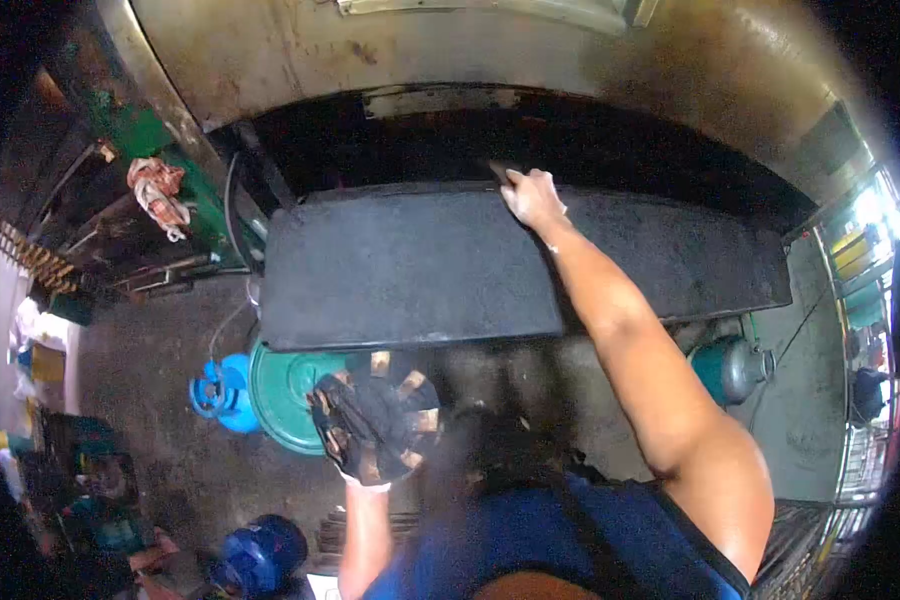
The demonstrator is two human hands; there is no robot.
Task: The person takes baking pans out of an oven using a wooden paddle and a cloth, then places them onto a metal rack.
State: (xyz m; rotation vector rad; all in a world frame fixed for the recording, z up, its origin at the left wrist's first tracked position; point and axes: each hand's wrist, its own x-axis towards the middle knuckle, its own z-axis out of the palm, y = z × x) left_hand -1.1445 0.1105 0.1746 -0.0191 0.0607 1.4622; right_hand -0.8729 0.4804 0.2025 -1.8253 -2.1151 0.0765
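My right hand [537, 201], whitened as if with powder or a thin glove, reaches to the back edge of the dark flat surface [410, 265]. Its fingers are closed on a small thin object [500, 171] that I cannot make out. Below the surface's front edge, my left hand [366, 484] is mostly hidden under a round dark tray [378, 415] and supports it from beneath. Light brown pieces lie around the tray's rim, with dark strips at its left side.
A green round lid [278, 395] and a blue gas cylinder [232, 393] stand left of the tray. Another cylinder [738, 368] is under the surface at right. A blue container [260, 553] sits lower left. A crumpled cloth [157, 195] hangs upper left.
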